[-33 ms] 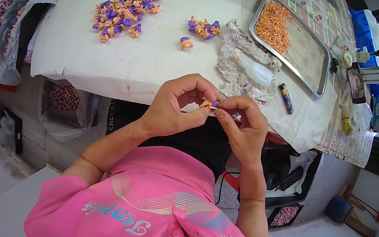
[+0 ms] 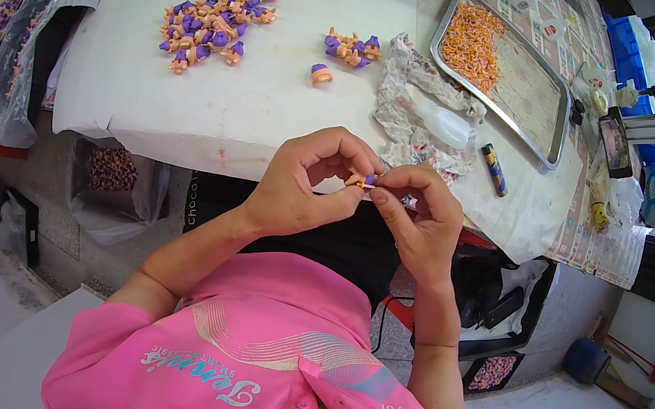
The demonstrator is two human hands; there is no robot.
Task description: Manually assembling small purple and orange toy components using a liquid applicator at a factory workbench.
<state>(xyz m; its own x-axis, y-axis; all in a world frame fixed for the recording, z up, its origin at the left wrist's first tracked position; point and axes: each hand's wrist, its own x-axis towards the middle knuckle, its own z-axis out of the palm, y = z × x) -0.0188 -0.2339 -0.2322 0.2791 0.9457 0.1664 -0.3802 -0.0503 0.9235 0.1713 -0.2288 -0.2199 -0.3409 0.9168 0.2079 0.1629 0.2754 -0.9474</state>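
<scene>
Two pinches meet over one small piece

We see the piece [image 2: 358, 180], peach and purple, held in front of the chest, just off the near edge of the table [image 2: 224, 124]. The left hand [image 2: 290, 181] has it pinched between thumb and fingertips, so the piece lies right at the tips, on the hand's right side, with the palm turned inward.

The relation that matters most, we judge, is the narrow gap between the two pinches. The purple part faces right, toward the right hand [image 2: 427, 216], whose thumb and forefinger come together just beside it, on what looks like a pale sliver [image 2: 369, 186]. The sliver runs roughly left to right, from the piece to the right thumb. Whether it is a separate part or belongs to the piece, we cannot tell. The long axis of the piece is also hard to read, since the fingers cover much of it.

Both hands are near, but the left bears the piece, and the right meets it from the side. Relative to the left grip, the piece sits at the fingertips; relative to the right, it lies just to the left.

Beyond the hands, we see a lone figure [image 2: 321, 75], a cluster [image 2: 353, 49] and a larger pile [image 2: 217, 26] on the table.
</scene>
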